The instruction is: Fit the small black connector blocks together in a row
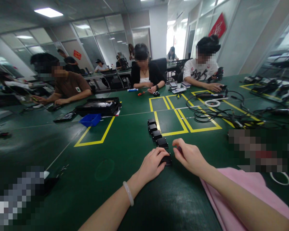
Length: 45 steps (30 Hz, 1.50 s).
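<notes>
The block (168, 161) lies flat on the desk (132, 138), well in from the far edge and nearer the near side, whose edge is not in view. It is partly hidden by the left hand (151, 163), and it is placed at the near end of a line in which four more blocks (156, 134) are set out toward the far edge, beside the yellow tape (175, 132). From its compact, dark, boxy form it would be judged light and stiff, with little give under pressure; its smooth-looking faces may prove slightly slippery on the bare desk, and small fittings seen at the edges of the line should probably be spared hard pinching. It would best be taken by two opposite sides, between thumb and fingers, with the top left free. The left hand is laid palm down, its fingers bent over the far side and its thumb brought to the near side, so that the block is gripped between them; the forearm is slanted in from the near left. The right hand (191, 157) is held just to the right, apart from the block, with the fingers curled and the thumb facing them; whether anything small is pinched there cannot be told. Its forearm is stretched over the pink cloth (245, 178).
</notes>
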Tool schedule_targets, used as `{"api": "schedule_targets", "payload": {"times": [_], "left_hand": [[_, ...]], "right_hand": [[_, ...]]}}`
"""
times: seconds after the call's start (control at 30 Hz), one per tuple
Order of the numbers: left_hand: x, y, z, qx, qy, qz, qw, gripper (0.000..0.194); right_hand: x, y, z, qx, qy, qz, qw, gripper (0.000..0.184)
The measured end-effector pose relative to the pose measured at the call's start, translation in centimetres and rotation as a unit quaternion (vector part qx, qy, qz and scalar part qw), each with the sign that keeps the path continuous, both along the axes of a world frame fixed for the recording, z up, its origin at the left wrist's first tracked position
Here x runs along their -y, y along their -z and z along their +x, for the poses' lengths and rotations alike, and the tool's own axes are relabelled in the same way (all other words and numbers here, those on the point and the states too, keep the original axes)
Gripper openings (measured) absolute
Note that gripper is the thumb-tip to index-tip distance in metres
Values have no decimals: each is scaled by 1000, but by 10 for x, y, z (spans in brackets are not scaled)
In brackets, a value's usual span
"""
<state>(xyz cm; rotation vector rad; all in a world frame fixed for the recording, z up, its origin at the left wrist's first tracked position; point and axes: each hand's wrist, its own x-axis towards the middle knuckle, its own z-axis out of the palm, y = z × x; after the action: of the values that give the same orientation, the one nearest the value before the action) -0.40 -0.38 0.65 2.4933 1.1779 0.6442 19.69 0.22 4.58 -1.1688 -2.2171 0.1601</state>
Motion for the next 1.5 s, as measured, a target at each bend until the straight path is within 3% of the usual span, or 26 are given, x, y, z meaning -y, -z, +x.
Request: {"api": "schedule_targets", "payload": {"times": [0.43, 1.5], "left_hand": [[0, -2, 0, 0, 2, -1, 1000, 36], [0, -2, 0, -4, 0, -7, 1000, 37]], "right_hand": [[-2, 2, 0, 14, 8, 41, 999, 11], [-1, 3, 0, 8, 0, 26, 1000, 8]]}}
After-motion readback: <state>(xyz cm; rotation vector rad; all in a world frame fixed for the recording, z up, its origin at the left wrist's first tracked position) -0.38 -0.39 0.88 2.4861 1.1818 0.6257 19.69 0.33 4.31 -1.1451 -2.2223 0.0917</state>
